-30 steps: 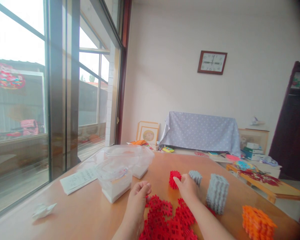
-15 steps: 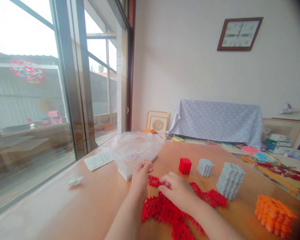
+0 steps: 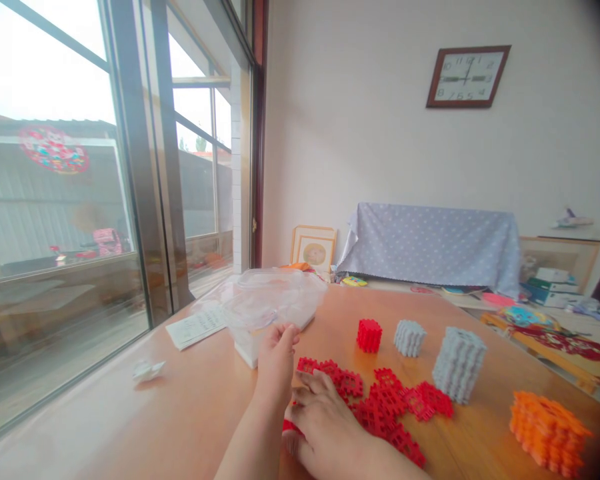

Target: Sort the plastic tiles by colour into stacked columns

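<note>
Several loose red interlocking pieces [image 3: 387, 407] lie spread on the wooden table [image 3: 190, 413]. My right hand [image 3: 325, 420] lies flat on the near left part of this pile, fingers stretched out to the left, and a red piece peeks out under the palm. My left hand [image 3: 276, 360] rests just left of the pile with its fingers loosely curled, close to a clear plastic container [image 3: 263, 313]; nothing shows inside it. Beyond the pile stand a small red cube of joined pieces [image 3: 369, 335], a small grey block [image 3: 409, 337] and a taller grey stack [image 3: 459, 364].
An orange stack [image 3: 547, 430] stands at the table's right edge. A printed sheet [image 3: 196, 327] and a crumpled paper [image 3: 147, 371] lie on the window side. A large window runs along the left. A cloth-covered bench [image 3: 430, 243] and clutter stand beyond the table.
My right hand drew back from the small red cube to the near side of the red pile and flattened there. My left hand stayed by the container. The view shifted slightly.
</note>
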